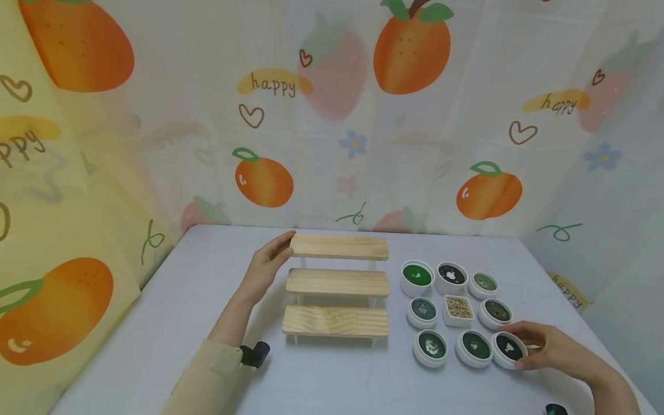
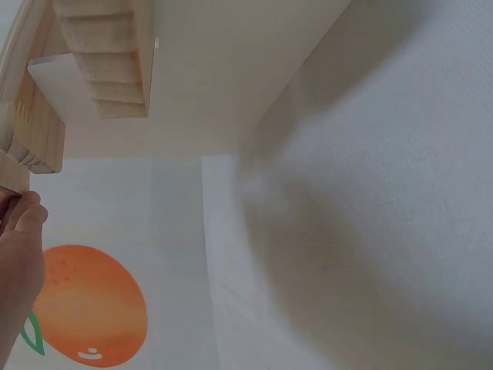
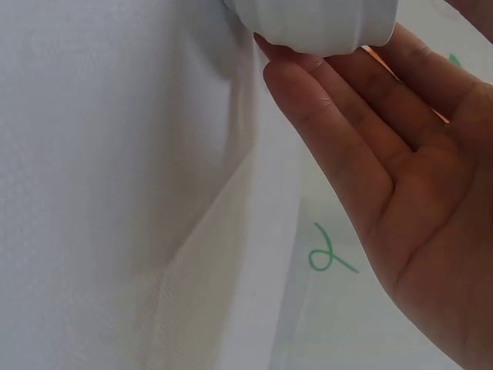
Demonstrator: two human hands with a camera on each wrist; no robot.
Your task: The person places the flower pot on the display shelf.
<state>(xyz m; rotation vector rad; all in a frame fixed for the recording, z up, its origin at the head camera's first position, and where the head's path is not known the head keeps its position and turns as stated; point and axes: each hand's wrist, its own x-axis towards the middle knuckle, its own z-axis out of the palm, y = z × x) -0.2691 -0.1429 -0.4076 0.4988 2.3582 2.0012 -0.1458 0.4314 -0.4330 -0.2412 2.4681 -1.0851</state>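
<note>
A three-tier wooden display stand (image 1: 337, 282) with pale boards and light supports stands mid-table. My left hand (image 1: 267, 268) holds the left end of its top board, with fingertips at the back corner and thumb by the front corner. In the left wrist view, that hand (image 2: 21, 247) meets the board end at the left edge. My right hand (image 1: 552, 349) grips a small white bowl (image 1: 509, 350) with dark contents at the front right of a group. The right wrist view shows fingers (image 3: 339, 131) under the bowl's ridged side (image 3: 316, 23); its inside is hidden there.
Several white bowls with green or dark contents, such as the back-left one (image 1: 417, 276), stand in rows right of the stand. Among them is a square white dish (image 1: 458, 310) of beige bits. A fruit-printed curtain (image 1: 332, 144) hangs behind the white table (image 1: 171, 323).
</note>
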